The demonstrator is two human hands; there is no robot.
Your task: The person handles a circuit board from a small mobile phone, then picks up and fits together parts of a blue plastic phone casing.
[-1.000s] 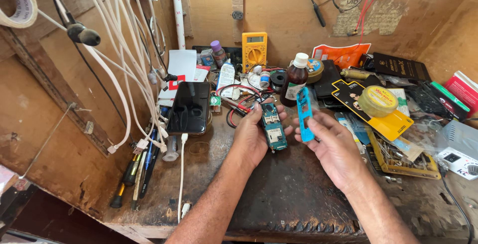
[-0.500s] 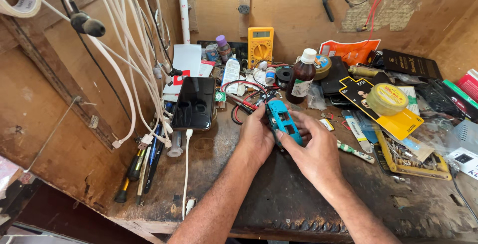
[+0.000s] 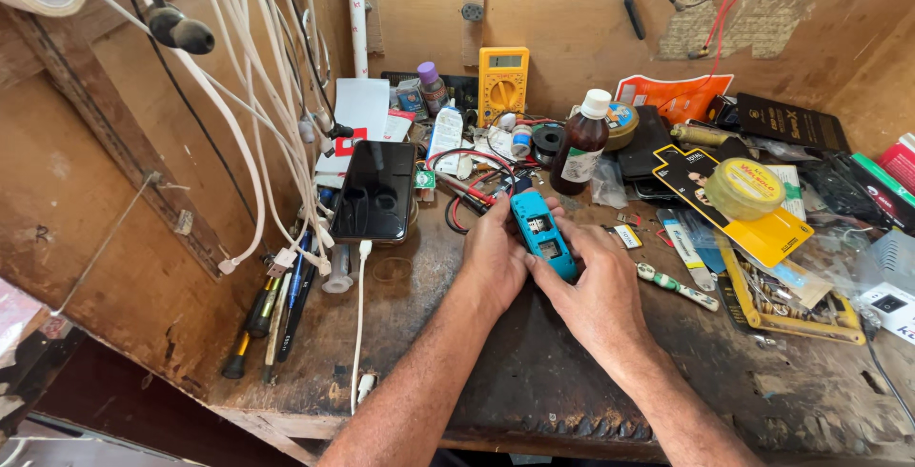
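Cluttered wooden workbench [image 3: 400, 334] (phone [image 3: 540, 234] in both hands)

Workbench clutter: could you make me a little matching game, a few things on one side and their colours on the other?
Things:
1. phone shell held in both hands
2. multimeter at the back wall
3. bottle with a white cap
4. smartphone lying face up

Colours:
A. black
B. brown
C. blue
D. yellow

Pairs: 1-C, 2-D, 3-B, 4-A
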